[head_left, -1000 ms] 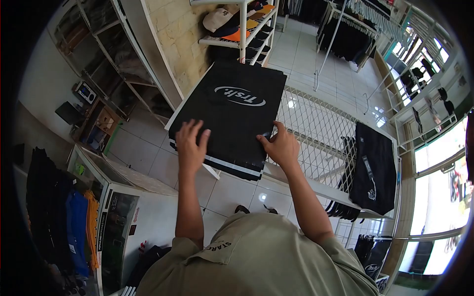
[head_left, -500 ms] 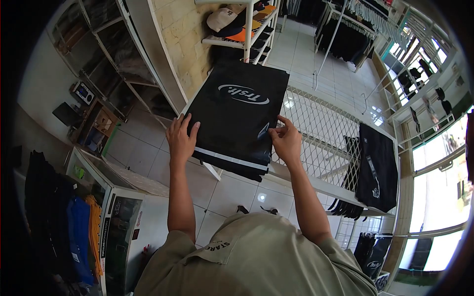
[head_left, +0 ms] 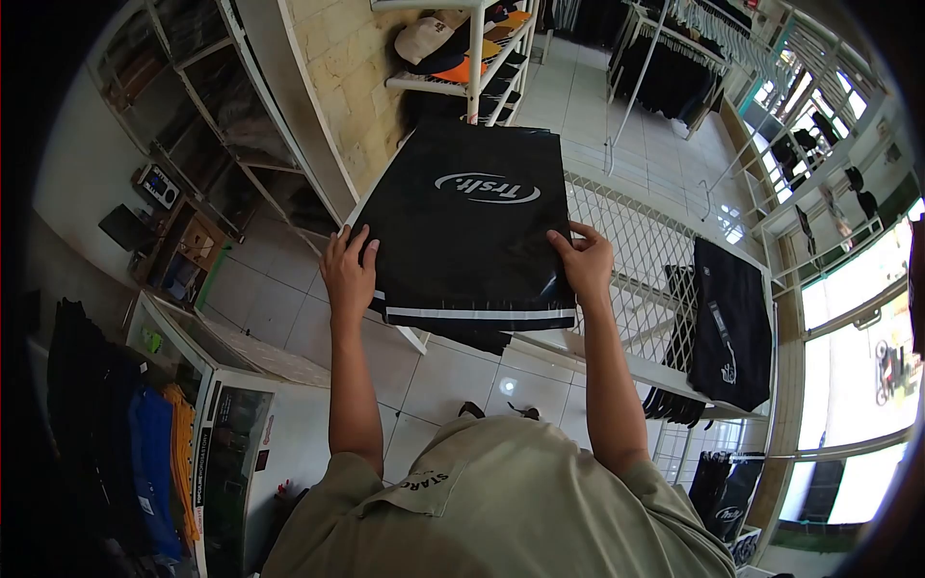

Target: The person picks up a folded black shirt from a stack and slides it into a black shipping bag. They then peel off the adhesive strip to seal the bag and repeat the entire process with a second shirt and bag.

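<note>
A black plastic bag (head_left: 462, 246) with a white oval logo and a white strip along its near edge lies on top of a stack at the left end of a white mesh table (head_left: 631, 231). My left hand (head_left: 348, 272) rests at the bag's left edge, fingers apart. At the right edge, my right hand (head_left: 585, 262) pinches the bag between thumb and fingers. Beneath the near edge, darker layers of the stack (head_left: 472, 339) stick out.
Folded black clothing (head_left: 732, 328) lies at the mesh table's right end. A white rack with caps (head_left: 424, 40) stands beyond the stack. Hanging clothes (head_left: 154, 462) and a glass cabinet (head_left: 236, 453) are at lower left.
The top bag has turned slightly and its near right corner has shifted right, away from the layers beneath. My right hand has moved right with it; my left hand has barely moved.
</note>
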Action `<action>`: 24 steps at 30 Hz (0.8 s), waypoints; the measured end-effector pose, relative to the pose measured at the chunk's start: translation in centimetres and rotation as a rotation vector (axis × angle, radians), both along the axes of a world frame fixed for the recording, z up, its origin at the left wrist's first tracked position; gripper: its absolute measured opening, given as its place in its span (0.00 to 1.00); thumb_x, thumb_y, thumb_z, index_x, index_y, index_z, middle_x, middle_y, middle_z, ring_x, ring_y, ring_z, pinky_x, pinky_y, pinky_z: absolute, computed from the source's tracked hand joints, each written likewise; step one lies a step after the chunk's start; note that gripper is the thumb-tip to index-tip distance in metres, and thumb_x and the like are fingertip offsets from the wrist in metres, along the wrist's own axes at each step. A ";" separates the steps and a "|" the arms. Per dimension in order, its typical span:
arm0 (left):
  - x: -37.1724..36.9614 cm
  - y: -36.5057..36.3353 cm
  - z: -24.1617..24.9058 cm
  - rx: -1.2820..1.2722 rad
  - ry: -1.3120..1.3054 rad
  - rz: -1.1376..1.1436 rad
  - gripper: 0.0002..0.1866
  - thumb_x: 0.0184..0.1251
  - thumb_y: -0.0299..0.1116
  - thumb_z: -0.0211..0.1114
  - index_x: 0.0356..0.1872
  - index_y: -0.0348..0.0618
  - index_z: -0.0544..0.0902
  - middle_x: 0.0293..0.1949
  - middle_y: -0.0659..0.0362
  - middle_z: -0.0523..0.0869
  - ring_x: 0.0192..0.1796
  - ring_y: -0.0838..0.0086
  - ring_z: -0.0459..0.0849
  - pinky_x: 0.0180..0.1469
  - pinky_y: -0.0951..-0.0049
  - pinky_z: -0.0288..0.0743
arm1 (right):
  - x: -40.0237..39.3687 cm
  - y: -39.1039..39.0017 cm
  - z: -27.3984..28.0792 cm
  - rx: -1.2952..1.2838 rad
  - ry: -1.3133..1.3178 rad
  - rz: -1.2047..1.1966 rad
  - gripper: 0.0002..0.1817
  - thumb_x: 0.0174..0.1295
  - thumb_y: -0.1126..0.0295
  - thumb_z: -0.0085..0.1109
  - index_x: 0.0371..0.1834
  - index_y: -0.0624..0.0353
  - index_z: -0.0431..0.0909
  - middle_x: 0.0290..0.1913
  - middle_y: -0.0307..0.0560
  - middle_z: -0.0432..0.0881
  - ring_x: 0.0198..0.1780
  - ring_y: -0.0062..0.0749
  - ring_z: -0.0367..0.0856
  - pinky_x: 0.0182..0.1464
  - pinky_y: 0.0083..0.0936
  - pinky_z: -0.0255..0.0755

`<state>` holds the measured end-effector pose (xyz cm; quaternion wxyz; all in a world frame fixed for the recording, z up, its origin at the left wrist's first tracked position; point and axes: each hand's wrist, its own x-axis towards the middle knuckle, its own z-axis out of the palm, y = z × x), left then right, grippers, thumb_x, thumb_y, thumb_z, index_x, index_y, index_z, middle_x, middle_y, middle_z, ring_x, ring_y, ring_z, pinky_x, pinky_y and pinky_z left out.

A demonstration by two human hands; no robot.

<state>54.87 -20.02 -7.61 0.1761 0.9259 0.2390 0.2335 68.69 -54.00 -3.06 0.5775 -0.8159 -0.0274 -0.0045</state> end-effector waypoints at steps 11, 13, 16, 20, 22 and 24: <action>0.9 -0.8 -0.3 -0.037 -0.062 0.081 0.30 0.72 0.60 0.64 0.67 0.57 0.83 0.76 0.51 0.72 0.81 0.48 0.61 0.77 0.36 0.54 | -1.1 0.9 -0.2 -0.281 -0.205 0.019 0.14 0.73 0.65 0.56 0.51 0.66 0.79 0.31 0.65 0.87 0.36 0.62 0.87 0.41 0.46 0.77; 1.1 -0.6 -0.2 -0.044 -0.048 0.108 0.25 0.72 0.57 0.65 0.64 0.58 0.85 0.74 0.53 0.76 0.79 0.50 0.64 0.77 0.39 0.55 | -0.7 0.1 0.3 -0.304 -0.244 -0.050 0.13 0.74 0.66 0.55 0.50 0.65 0.79 0.31 0.66 0.86 0.37 0.64 0.86 0.42 0.49 0.77; 1.3 -0.4 0.0 -0.046 -0.042 0.138 0.22 0.74 0.54 0.64 0.62 0.59 0.87 0.71 0.56 0.79 0.77 0.52 0.67 0.76 0.41 0.57 | 0.7 -3.2 0.3 -0.313 -0.325 -0.232 0.12 0.75 0.65 0.52 0.50 0.61 0.80 0.33 0.67 0.86 0.38 0.66 0.86 0.43 0.53 0.76; 1.6 0.3 0.1 -0.079 -0.053 0.145 0.23 0.74 0.55 0.64 0.61 0.57 0.87 0.69 0.56 0.80 0.75 0.53 0.70 0.75 0.43 0.58 | 0.3 -9.8 2.9 -0.378 -0.316 -0.377 0.13 0.75 0.64 0.54 0.52 0.61 0.80 0.31 0.63 0.85 0.35 0.60 0.87 0.40 0.50 0.75; 2.0 -0.5 0.2 -0.029 -0.054 0.181 0.25 0.72 0.57 0.65 0.61 0.55 0.87 0.69 0.56 0.80 0.74 0.53 0.71 0.75 0.43 0.58 | 0.3 -14.2 2.5 -0.386 -0.383 -0.436 0.12 0.74 0.65 0.55 0.52 0.61 0.80 0.32 0.62 0.86 0.35 0.58 0.87 0.40 0.49 0.76; 2.3 -1.7 0.2 0.103 -0.065 0.224 0.32 0.68 0.62 0.67 0.62 0.50 0.86 0.68 0.55 0.81 0.73 0.53 0.71 0.74 0.41 0.58 | -0.3 -17.6 2.1 -0.421 -0.414 -0.485 0.12 0.74 0.66 0.54 0.51 0.62 0.80 0.37 0.62 0.88 0.42 0.59 0.89 0.44 0.46 0.78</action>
